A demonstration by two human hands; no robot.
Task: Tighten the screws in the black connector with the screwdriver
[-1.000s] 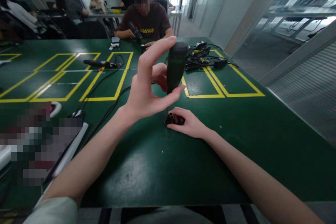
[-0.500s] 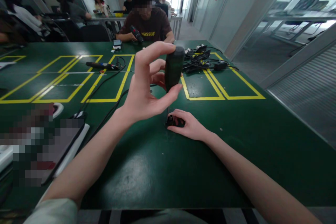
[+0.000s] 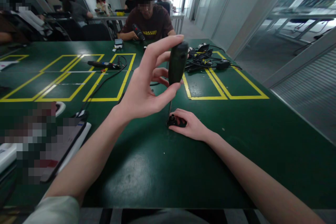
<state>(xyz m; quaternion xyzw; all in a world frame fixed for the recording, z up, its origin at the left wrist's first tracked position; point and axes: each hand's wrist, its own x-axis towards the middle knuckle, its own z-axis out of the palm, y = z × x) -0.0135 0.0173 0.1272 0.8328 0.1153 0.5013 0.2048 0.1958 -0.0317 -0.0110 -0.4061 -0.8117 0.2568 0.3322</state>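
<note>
Right now my left hand (image 3: 143,92) pinches the screwdriver (image 3: 177,63) handle between thumb and fingertips, shaft upright on the small black part (image 3: 176,121), which my right hand (image 3: 193,126) presses onto the table (image 3: 162,168) mid-surface. Best stay vertical, press steadily, twist slowly.

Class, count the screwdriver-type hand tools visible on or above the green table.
3: one screwdriver upright in the left hand; one lying across the yellow markings; one held by the person opposite. The cable pile may hide more.
</note>
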